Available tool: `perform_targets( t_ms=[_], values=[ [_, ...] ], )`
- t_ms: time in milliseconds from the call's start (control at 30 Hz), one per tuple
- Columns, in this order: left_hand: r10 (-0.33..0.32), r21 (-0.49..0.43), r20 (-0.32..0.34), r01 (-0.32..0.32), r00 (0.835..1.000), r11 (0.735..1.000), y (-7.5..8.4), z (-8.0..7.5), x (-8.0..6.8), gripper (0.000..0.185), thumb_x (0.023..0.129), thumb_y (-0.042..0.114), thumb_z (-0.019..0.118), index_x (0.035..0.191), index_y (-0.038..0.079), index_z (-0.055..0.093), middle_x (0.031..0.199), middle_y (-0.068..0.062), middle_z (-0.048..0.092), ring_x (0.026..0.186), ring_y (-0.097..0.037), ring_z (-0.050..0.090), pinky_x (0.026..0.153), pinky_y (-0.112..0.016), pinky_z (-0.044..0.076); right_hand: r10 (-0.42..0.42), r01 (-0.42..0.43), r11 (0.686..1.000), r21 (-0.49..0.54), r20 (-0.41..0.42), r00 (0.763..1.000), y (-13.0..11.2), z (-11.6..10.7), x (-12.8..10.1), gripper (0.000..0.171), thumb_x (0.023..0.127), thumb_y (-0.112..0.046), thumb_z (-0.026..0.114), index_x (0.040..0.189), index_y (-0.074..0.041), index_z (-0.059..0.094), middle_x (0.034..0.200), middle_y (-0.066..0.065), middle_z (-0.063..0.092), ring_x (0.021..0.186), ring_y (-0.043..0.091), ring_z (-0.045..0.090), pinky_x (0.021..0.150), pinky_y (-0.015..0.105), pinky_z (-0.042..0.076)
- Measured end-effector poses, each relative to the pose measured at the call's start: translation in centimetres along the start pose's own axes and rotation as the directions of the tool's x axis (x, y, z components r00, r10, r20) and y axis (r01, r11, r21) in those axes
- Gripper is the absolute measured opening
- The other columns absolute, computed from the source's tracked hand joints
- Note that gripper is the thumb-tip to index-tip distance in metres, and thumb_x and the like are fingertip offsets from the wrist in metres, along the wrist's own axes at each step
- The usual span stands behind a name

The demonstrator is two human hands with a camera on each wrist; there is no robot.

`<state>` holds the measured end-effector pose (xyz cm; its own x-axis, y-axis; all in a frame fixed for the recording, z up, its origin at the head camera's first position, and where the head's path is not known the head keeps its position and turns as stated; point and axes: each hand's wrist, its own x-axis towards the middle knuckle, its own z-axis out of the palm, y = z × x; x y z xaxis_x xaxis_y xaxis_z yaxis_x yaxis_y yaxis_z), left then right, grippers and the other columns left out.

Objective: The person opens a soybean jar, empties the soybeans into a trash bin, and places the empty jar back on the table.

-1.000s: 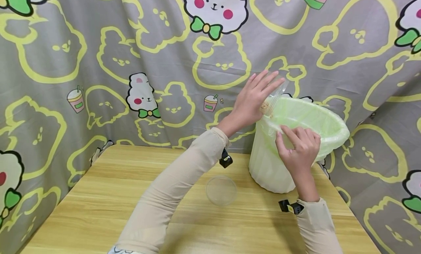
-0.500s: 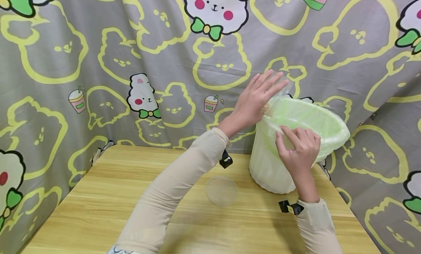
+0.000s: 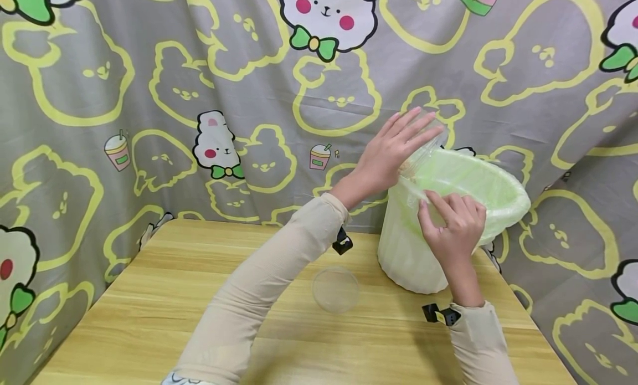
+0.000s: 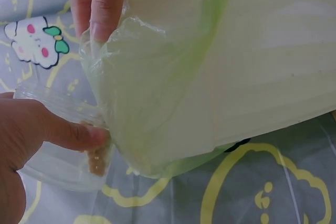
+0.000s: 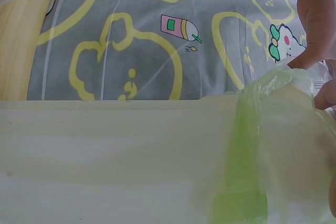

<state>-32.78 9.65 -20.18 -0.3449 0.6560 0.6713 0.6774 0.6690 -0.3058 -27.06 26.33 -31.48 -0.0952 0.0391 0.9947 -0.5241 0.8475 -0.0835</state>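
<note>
My left hand (image 3: 386,152) grips a clear plastic tub (image 4: 58,169), its thumb along the side and its fingers stretched over it. The tub is tipped over at the left rim of a white trash can (image 3: 406,257). Light brown bits (image 4: 98,156) sit by the tub's mouth, close to the thumb tip. A thin pale green trash bag (image 3: 473,177) lines the can and folds over its rim. At the near side of the rim, my right hand (image 3: 454,221) pinches the bag's edge between thumb and fingers.
A round clear lid (image 3: 335,289) lies flat on the wooden table (image 3: 199,274), left of the can. Behind and to both sides hangs a grey curtain (image 3: 269,91) with cartoon prints, close behind the can.
The left hand has shifted slightly right and tipped the tub further over the can. Fewer brown bits show in the tub. My right hand stays in place on the bag.
</note>
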Motion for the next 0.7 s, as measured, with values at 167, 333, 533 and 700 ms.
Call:
perform_targets(
  t_ms=[167,333,533,700],
  values=[
    [0.02,0.013,-0.008,-0.02,1.0,1.0,0.19,-0.18,0.05,0.085,0.086,-0.018,0.041,0.159,0.024,0.036,0.169,0.0,0.029,0.159,-0.023,0.017,0.131,-0.035,0.002,0.0,0.0,1.0,0.003,-0.003,1.0,-0.06,-0.01,0.06,0.022,0.088,-0.023,0.069,0.093,-0.006,0.082,0.067,0.018,0.062,0.065,0.038,0.049,0.077,0.056,0.035],
    [0.029,0.027,0.0,-0.029,1.0,0.999,0.36,-0.44,0.06,0.087,0.085,-0.019,0.041,0.16,0.025,0.035,0.169,0.0,0.027,0.159,-0.023,0.016,0.131,-0.037,0.003,0.002,-0.002,1.0,0.002,-0.001,1.0,-0.11,-0.05,0.09,0.021,0.088,-0.022,0.069,0.093,-0.006,0.082,0.067,0.018,0.062,0.065,0.038,0.049,0.076,0.056,0.034],
    [0.043,0.017,0.023,-0.044,0.999,0.999,0.58,-0.66,0.11,0.088,0.085,-0.02,0.04,0.16,0.024,0.034,0.17,0.0,0.025,0.16,-0.022,0.014,0.131,-0.036,-0.001,0.004,-0.004,1.0,0.007,0.011,1.0,-0.08,-0.09,0.11,0.022,0.088,-0.023,0.069,0.094,-0.006,0.082,0.068,0.018,0.062,0.066,0.039,0.049,0.077,0.056,0.035],
    [0.057,-0.004,0.036,-0.057,0.998,0.998,0.7,-0.76,0.13,0.09,0.084,-0.022,0.041,0.161,0.024,0.034,0.17,0.0,0.025,0.16,-0.023,0.013,0.13,-0.033,-0.006,0.002,-0.002,1.0,0.005,0.011,1.0,-0.02,-0.06,0.06,0.022,0.088,-0.023,0.069,0.094,-0.006,0.082,0.068,0.018,0.062,0.066,0.038,0.049,0.076,0.056,0.034]
  ],
)
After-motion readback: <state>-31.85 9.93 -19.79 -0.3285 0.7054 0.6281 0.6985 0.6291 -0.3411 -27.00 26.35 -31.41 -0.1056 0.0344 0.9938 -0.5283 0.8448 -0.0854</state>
